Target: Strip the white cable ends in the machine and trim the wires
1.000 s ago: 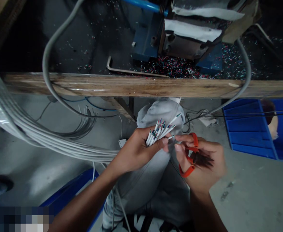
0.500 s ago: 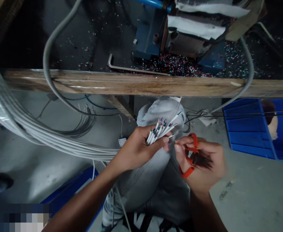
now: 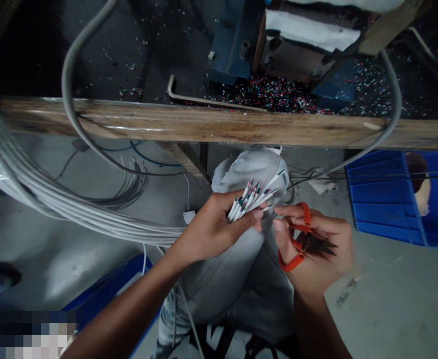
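My left hand (image 3: 219, 224) is wrapped round a bundle of white cables (image 3: 246, 202) above my knee. Their cut ends fan out past the thumb, with small coloured wire tips showing. Behind the wrist the same thick bundle runs off to the left. Just right of the cable ends is my right hand (image 3: 312, 244), with orange-handled scissors (image 3: 303, 239) hooked over its fingers and the dark blades pointing back towards the palm. Its thumb and forefinger are close together near one cable tip; a small gap shows between that tip and the fingers.
A wooden bench edge (image 3: 204, 122) crosses in front of me. On the bench lie a hex key (image 3: 219, 103), a blue metal machine (image 3: 231, 45) and scattered coloured wire bits (image 3: 278, 94). A blue bin (image 3: 383, 199) stands at right. A grey cable loop (image 3: 67, 75) hangs over the edge.
My right hand has shifted slightly right, away from the cable ends, with the scissors still on its fingers. My left hand keeps its grip. The view has tilted a little.
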`<move>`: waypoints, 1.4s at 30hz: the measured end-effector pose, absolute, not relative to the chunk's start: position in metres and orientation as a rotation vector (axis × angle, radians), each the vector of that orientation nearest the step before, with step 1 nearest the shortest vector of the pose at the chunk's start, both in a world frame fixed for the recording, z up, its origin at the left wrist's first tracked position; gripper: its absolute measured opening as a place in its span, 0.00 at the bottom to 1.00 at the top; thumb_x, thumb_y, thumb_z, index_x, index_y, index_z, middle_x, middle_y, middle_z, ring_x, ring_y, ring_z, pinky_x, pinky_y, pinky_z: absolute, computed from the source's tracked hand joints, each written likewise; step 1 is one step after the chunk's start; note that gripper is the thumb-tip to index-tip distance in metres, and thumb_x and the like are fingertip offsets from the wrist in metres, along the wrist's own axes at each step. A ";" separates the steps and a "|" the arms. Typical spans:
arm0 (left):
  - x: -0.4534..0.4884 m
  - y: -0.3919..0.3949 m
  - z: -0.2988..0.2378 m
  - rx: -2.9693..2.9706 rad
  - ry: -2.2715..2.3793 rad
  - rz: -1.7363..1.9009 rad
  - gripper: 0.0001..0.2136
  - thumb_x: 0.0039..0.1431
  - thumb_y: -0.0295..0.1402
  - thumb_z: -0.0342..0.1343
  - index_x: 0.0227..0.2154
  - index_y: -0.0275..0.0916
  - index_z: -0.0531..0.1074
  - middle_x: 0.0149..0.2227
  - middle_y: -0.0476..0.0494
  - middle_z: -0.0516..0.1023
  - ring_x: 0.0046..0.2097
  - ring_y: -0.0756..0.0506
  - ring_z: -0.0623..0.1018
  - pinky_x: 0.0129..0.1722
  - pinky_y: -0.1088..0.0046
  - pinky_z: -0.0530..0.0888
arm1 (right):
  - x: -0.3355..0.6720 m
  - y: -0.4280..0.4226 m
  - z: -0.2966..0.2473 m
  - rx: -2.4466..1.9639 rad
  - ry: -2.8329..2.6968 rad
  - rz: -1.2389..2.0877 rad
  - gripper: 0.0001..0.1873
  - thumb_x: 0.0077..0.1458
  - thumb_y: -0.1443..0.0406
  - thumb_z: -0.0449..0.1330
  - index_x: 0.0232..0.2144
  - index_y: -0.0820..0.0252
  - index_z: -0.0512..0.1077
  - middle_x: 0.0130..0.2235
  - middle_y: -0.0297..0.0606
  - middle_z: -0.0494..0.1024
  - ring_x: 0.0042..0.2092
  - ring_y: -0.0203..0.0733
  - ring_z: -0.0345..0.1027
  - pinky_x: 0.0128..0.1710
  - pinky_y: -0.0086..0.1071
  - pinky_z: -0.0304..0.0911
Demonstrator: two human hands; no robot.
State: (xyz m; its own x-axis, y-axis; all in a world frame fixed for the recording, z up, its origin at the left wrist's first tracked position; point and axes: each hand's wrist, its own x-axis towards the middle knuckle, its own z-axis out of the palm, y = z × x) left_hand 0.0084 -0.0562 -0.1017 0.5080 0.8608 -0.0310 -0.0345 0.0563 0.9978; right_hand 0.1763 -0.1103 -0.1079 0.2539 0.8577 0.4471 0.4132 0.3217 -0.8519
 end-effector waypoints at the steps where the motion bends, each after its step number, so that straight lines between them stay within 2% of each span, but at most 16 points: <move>1: 0.008 -0.056 -0.102 1.348 0.799 0.802 0.11 0.71 0.33 0.58 0.30 0.38 0.75 0.30 0.50 0.77 0.35 0.48 0.77 0.40 0.71 0.72 | 0.176 -0.110 -0.108 -1.293 -1.353 0.455 0.17 0.55 0.73 0.69 0.41 0.52 0.69 0.38 0.32 0.84 0.32 0.39 0.80 0.30 0.35 0.75; 6: 0.009 -0.056 -0.103 1.350 0.805 0.795 0.12 0.71 0.33 0.58 0.30 0.38 0.75 0.30 0.50 0.77 0.35 0.48 0.76 0.40 0.72 0.72 | 0.175 -0.111 -0.106 -1.317 -1.355 0.432 0.15 0.56 0.73 0.68 0.41 0.52 0.69 0.37 0.31 0.84 0.30 0.38 0.78 0.27 0.34 0.73; 17: 0.008 -0.057 -0.103 1.368 0.824 0.788 0.10 0.71 0.32 0.58 0.31 0.39 0.76 0.30 0.49 0.78 0.36 0.47 0.77 0.41 0.71 0.73 | 0.177 -0.113 -0.100 -1.464 -1.420 0.430 0.08 0.57 0.70 0.69 0.39 0.56 0.78 0.35 0.35 0.86 0.27 0.38 0.76 0.24 0.33 0.72; 28: 0.009 -0.058 -0.105 1.348 0.813 0.793 0.11 0.71 0.33 0.58 0.30 0.39 0.75 0.31 0.50 0.77 0.35 0.48 0.77 0.41 0.73 0.73 | 0.177 -0.114 -0.106 -1.394 -1.401 0.376 0.11 0.54 0.73 0.70 0.37 0.54 0.76 0.36 0.33 0.85 0.29 0.36 0.76 0.27 0.32 0.74; 34: 0.008 -0.058 -0.107 1.349 0.812 0.793 0.11 0.72 0.34 0.58 0.30 0.39 0.75 0.31 0.50 0.78 0.36 0.48 0.77 0.41 0.73 0.73 | 0.177 -0.117 -0.106 -1.363 -1.388 0.404 0.15 0.55 0.73 0.69 0.40 0.50 0.74 0.38 0.33 0.85 0.32 0.41 0.79 0.30 0.37 0.75; 42: 0.008 -0.057 -0.105 1.376 0.811 0.802 0.11 0.71 0.33 0.59 0.30 0.38 0.75 0.31 0.50 0.77 0.35 0.48 0.76 0.40 0.72 0.72 | 0.179 -0.114 -0.108 -1.324 -1.386 0.387 0.15 0.53 0.74 0.70 0.38 0.52 0.74 0.38 0.32 0.86 0.32 0.39 0.80 0.30 0.34 0.76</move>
